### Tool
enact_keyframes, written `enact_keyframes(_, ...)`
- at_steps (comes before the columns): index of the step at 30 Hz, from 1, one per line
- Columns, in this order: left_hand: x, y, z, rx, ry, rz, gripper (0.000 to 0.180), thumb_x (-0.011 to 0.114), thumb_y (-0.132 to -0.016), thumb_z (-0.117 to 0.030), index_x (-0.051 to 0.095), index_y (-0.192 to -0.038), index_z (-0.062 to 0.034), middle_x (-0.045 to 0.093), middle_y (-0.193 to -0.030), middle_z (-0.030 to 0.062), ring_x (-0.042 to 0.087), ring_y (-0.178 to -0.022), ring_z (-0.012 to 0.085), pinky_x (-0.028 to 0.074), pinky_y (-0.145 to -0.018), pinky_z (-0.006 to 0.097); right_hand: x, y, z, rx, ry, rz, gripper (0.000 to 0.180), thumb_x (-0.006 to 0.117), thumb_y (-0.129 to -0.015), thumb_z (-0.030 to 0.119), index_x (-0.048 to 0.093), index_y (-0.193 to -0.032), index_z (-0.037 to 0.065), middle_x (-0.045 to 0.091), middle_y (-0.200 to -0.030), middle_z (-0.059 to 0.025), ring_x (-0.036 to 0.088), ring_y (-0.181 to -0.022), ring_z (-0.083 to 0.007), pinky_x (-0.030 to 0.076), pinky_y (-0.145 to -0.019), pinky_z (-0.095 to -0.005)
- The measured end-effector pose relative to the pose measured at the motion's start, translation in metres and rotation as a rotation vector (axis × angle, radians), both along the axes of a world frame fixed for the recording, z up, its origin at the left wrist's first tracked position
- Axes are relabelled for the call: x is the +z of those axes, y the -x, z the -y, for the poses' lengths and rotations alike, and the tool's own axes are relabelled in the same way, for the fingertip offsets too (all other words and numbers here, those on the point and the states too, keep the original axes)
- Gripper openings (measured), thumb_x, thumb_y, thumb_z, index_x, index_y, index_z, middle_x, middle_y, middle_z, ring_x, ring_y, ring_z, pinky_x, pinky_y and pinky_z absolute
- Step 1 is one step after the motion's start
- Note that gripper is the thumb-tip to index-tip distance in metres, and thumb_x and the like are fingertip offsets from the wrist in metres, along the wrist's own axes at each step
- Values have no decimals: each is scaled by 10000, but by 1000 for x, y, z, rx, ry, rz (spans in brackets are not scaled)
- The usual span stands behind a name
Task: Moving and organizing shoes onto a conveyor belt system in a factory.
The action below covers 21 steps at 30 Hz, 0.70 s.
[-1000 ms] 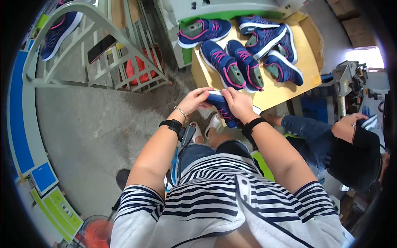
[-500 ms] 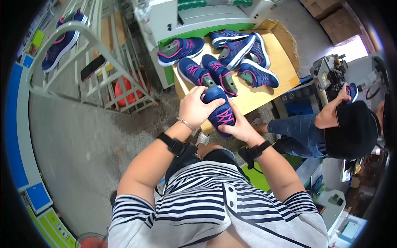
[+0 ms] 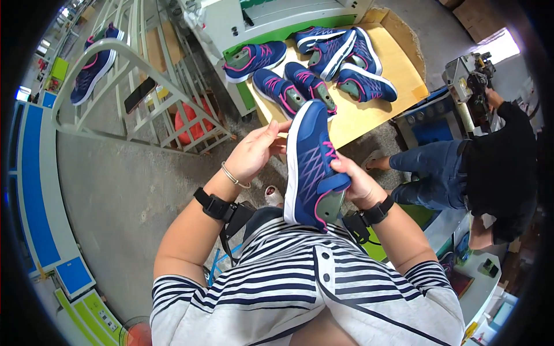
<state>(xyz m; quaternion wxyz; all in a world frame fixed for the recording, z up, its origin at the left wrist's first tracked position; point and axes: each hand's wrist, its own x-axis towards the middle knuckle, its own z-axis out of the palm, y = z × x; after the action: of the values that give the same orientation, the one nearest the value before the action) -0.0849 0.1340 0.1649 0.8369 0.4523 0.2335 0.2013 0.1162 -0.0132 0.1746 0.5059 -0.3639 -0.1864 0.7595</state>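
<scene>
A navy blue sneaker point(image 3: 310, 164) with a white sole and pink laces is held upright on end in front of my body, toe up and sole to the left. A grey-green shoe last point(image 3: 331, 206) fills its opening. My right hand point(image 3: 359, 180) grips it at the laces and tongue, thumb on the near side. My left hand point(image 3: 254, 151) is beside the sole near the toe, fingers stretched out and their tips partly hidden behind the shoe. Several matching sneakers point(image 3: 277, 89) with lasts inside lie beyond my hands.
Those sneakers lie on a wooden table point(image 3: 369, 124) against a grey and green machine point(image 3: 288, 26). A metal rack point(image 3: 115, 130) at the left carries a sneaker point(image 3: 92, 75) and a phone point(image 3: 140, 95). At the right a person in black point(image 3: 499, 167) stands by another machine point(image 3: 470, 81).
The sneaker has come nearer my body and turned from toe-toward-left-hand to sole-left, heel down. My left hand has moved left off its upper. The person at the right has shifted and lowered an arm.
</scene>
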Motion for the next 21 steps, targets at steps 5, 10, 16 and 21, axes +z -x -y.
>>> enact_keyframes(5, -10, 11, 27, 35, -489, -77, 718, 552, -1003, -399, 257, -1538, -21, 439, -1456, 138, 505, -1253, 239, 407, -1048, 346, 6, 6, -9, -125, -4, 81, 734, 653, -884, 327, 334, -1482, 45, 565, -1320, -117, 598, -1148, -208, 488, -998, -358)
enact_keyframes(10, -15, -5, 66, 129, -836, -376, 1187, 861, -707, -253, 60, -1560, -55, 351, -1450, 211, 433, -1311, 294, 407, -1061, 420, 8, 39, -23, -239, -73, 500, 741, 577, -983, 403, 239, -1519, 19, 455, -1415, -141, 489, -1257, -219, 410, -1054, -348)
enact_keyframes(16, -6, 1, 27, 256, 233, -148, 763, 674, -745, -25, 342, -1430, -75, 524, -1294, 103, 549, -1180, 256, 452, -1029, 390, -31, -54, -10, -37, -36, 720, 592, 636, -958, 328, 460, -1427, 12, 548, -1375, -142, 517, -1264, -238, 427, -1043, -351)
enact_keyframes(21, 11, -15, 7, 352, 123, -206, 736, 659, -743, -13, 362, -1414, -77, 548, -1231, 92, 571, -1107, 241, 470, -980, 371, -101, -168, 25, -341, 475, 698, 394, 646, -923, 183, 564, -1269, 12, 642, -1078, -43, 605, -942, -141, 496, -820, -267)
